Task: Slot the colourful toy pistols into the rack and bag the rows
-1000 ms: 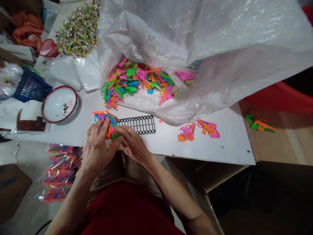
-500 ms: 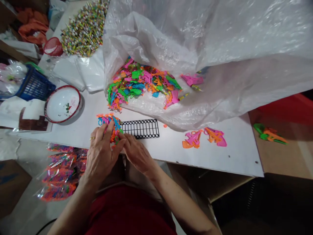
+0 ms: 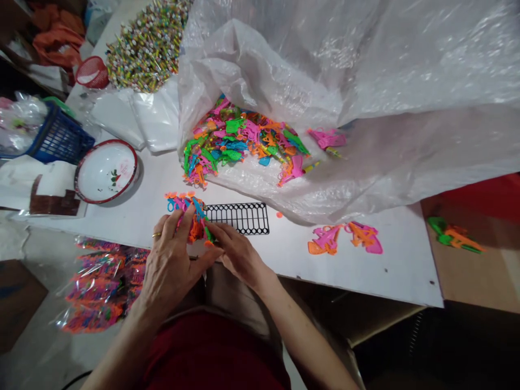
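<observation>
Small colourful plastic pieces (image 3: 196, 216) lie in a cluster on the left part of a black rack (image 3: 244, 218) near the table's front edge. My left hand (image 3: 174, 249), with a ring on one finger, rests its fingers over the near side of the cluster, its thumb stretched toward the right. Against the cluster's right side, my right hand (image 3: 238, 252) has its fingers closed around a green and orange piece, partly hidden. Two pink and orange clusters (image 3: 325, 238) lie to the right on the white table (image 3: 284, 254).
A big translucent bag (image 3: 276, 189) holds many coloured pieces behind the rack. A red-rimmed bowl (image 3: 106, 172), blue basket (image 3: 65, 135) and clear bags (image 3: 156, 119) are at left. Packed bags (image 3: 95, 287) lie below the table's edge. A green and orange piece (image 3: 455, 235) rests on cardboard.
The view has shifted slightly. My left thumb has stretched further right, and my right fingers have shifted along the cluster's near right side, where an orange tip now shows.
</observation>
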A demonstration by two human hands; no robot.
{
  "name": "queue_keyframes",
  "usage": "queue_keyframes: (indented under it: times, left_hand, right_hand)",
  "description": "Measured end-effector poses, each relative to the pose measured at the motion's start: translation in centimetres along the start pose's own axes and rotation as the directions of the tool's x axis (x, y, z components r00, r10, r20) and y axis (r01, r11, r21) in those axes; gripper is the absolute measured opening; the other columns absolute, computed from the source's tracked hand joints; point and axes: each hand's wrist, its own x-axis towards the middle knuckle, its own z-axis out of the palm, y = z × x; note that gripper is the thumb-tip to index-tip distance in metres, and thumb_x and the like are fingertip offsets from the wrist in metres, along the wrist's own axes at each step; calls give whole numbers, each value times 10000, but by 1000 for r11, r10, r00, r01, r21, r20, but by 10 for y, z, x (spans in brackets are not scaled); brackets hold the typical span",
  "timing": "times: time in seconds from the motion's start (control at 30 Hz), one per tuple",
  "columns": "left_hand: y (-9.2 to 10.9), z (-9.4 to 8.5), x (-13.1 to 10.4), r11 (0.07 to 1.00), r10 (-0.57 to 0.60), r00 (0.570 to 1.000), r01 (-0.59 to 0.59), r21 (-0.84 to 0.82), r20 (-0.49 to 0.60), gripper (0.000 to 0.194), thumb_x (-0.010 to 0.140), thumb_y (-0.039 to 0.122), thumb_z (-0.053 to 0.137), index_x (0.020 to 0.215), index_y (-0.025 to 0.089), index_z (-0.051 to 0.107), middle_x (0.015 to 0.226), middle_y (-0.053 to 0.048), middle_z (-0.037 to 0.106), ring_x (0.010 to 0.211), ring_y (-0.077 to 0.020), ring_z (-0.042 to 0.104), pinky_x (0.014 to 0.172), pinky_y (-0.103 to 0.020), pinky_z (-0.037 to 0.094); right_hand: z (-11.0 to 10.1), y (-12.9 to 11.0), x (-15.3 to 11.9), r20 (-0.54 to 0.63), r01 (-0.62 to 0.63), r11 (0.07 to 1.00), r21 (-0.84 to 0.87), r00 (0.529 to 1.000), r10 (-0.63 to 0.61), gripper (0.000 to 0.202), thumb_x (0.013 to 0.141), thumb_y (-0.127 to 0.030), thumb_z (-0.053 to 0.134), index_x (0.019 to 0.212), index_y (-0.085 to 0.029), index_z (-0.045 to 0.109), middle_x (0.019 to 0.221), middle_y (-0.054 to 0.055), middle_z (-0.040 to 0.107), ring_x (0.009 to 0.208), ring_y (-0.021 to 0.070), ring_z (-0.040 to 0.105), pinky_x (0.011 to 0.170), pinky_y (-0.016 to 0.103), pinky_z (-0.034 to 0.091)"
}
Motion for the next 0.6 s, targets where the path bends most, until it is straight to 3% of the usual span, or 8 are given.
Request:
queue_keyframes:
  times: [0.1,0.37,0.6]
  left_hand:
    - [0,2,0,1000,3,1000,-3,12,-12,713,862,608,522,1417,179,394,1343,-152,471,1250,-329,419,1004,-494,440]
    - [0,6,0,998,42,997,-38,57,-58,588,931,481,462,1404,134,419,1310,-161,496,1225,-321,435,1011,-463,432]
    - [2,10,3,996,37,995,-29,80,-98,527,916,338,483,1400,135,435,1283,-165,506,1193,-318,444,1014,-465,421]
  right_hand:
    - [-1,3,2,16,12,1000,0,1000,-12,608,957,-139,495,1498,-264,247,1249,106,568,1161,194,558,960,374,534]
    - [-4,-18,7,148,-57,971,-231,985,92,543,925,-36,399,1450,-151,321,1229,138,568,1158,239,549,990,398,517]
    - [10,-6,8,57,-42,983,-181,997,54,519,944,-83,438,1447,-150,325,1190,140,590,1118,226,560,937,380,546]
